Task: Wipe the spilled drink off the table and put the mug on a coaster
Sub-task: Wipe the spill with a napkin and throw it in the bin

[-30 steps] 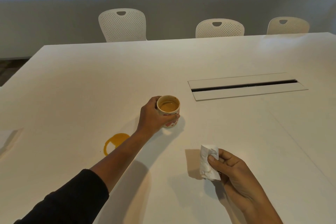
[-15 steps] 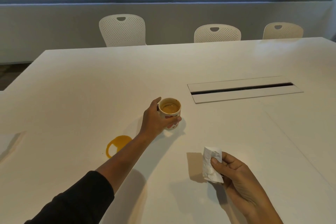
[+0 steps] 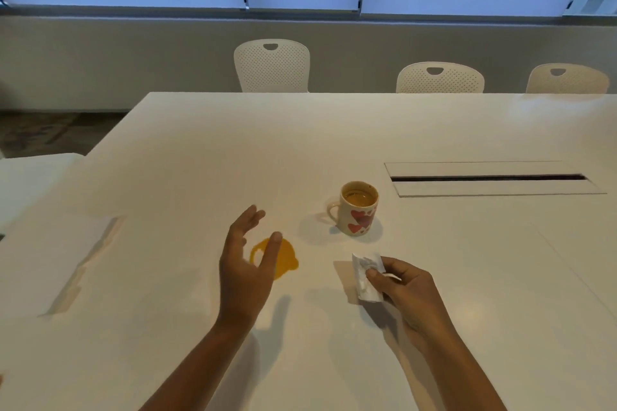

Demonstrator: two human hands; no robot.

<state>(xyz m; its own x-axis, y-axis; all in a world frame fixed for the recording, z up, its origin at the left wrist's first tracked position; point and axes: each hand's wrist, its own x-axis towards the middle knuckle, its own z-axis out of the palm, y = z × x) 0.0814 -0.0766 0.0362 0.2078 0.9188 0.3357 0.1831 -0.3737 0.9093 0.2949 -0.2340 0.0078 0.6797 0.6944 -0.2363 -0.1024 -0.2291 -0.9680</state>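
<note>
Left hand point(image 3: 245, 269) hung released above the bench point(image 3: 200, 150), fingers spread and straight, gripping nothing. Directly beneath and just beyond its thumb lay the spill point(image 3: 282, 259), an orange ring-shaped puddle, partly hidden by the thumb. Beyond the hand and to its right stood the mug point(image 3: 358, 208), upright on bare bench, well apart from the fingers, handle turned toward the hand, drink inside. Probably parked there to leave the puddle free for wiping. Right hand point(image 3: 405, 289) pinched a crumpled tissue point(image 3: 365, 277) between thumb and fingers, just above the bench and to the right of the spill, apparently held ready for the wipe. Spill not yet touched. To the left hand's far left lay a pale flat sheet point(image 3: 66, 253), perhaps napkins or a coaster; too washed out to tell. No certain coaster seen.
</note>
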